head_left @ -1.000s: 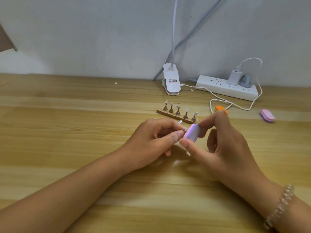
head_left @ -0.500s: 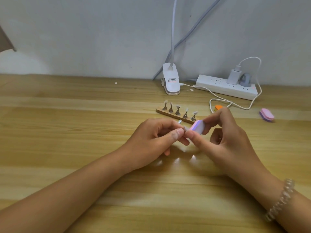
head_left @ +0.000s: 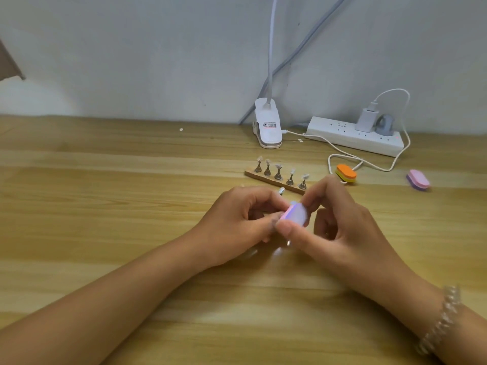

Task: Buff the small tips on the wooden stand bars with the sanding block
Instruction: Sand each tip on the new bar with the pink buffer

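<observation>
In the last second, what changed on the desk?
The right hand slid the sanding block away, then back over the small holder the left hand pinches, uncovering the orange block. Both grips held; the wooden stand and pink block stayed put.

The light is soft, even and fairly bright, with a paler patch low on the wall [head_left: 39, 101] at the left. The wooden table [head_left: 105, 206] carries a dull sheen in long bands. Under my left hand [head_left: 237, 222] and right hand [head_left: 342, 227] lies a faint, soft-edged shadow with two small bright glints in it. The sanding block [head_left: 295, 214] is smeared and washed pale. My bead bracelet [head_left: 445, 317] blurs near the stretched corner.
</observation>
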A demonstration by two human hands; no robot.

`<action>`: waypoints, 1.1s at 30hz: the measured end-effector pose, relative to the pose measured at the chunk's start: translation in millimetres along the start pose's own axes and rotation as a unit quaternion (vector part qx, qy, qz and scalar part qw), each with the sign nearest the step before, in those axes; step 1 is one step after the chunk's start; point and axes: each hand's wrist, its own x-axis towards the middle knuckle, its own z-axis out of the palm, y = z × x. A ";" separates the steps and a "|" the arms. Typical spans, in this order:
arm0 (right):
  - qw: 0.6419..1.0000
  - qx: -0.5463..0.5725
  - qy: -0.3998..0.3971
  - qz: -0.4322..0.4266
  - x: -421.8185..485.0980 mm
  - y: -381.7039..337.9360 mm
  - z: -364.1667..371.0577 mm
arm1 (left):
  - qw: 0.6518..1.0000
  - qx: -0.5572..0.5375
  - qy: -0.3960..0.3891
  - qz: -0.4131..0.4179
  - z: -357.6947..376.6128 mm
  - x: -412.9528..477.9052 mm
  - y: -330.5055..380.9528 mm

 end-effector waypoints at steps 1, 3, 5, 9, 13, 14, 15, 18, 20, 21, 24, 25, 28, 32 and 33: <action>1.000 0.006 0.016 0.019 2.1 2.3 -2.4 | 1.000 0.008 0.001 0.002 0.1 0.1 -0.3; 0.999 -0.015 0.038 0.032 4.0 4.7 -4.8 | 0.999 0.035 0.002 0.003 0.1 0.2 -1.4; 0.997 -0.067 0.022 -0.010 0.5 1.1 -1.7 | 0.998 0.055 0.002 0.002 -0.6 0.0 -2.6; 0.996 -0.077 -0.005 -0.035 -1.6 0.6 -0.3 | 0.998 0.054 0.008 -0.001 -0.1 -0.1 -1.9; 0.994 -0.101 0.034 -0.027 0.6 3.7 -2.0 | 0.997 0.074 0.005 0.004 0.3 -0.7 -3.9; 0.992 -0.116 0.026 -0.045 -1.3 2.3 0.2 | 0.997 0.076 0.001 0.006 -0.3 -1.1 -4.4; 0.991 -0.118 0.015 -0.057 -3.0 1.2 2.1 | 0.997 0.077 -0.001 0.009 -0.4 -1.3 -4.8; 0.998 -0.060 0.022 -0.018 -0.2 3.4 -0.6 | 0.996 0.084 0.006 0.015 0.5 -0.6 -5.0; 0.998 -0.025 0.049 0.023 4.9 7.7 -5.1 | 0.996 0.090 0.010 0.026 1.0 -0.4 -5.5; 0.998 -0.025 0.053 0.025 5.5 7.9 -5.5 | 0.995 0.091 0.009 0.031 1.3 -0.7 -5.5; 0.999 -0.034 0.014 -0.012 0.7 3.3 -0.2 | 0.995 0.094 -0.003 0.030 0.6 -1.2 -5.0; 1.000 -0.023 0.000 -0.017 0.2 2.1 0.4 | 0.995 0.094 -0.005 0.031 0.4 -1.2 -4.8; 0.999 0.035 0.018 0.032 3.8 4.6 -4.2 | 0.996 0.085 -0.003 0.033 0.3 -0.9 -5.1; 0.999 -0.021 0.030 -0.005 0.6 1.5 -1.6 | 0.998 0.061 -0.002 0.026 -0.7 -0.8 -4.5; 0.999 -0.030 0.021 -0.020 -0.4 -0.5 -0.1 | 0.998 0.055 -0.003 0.027 -1.2 -0.9 -4.1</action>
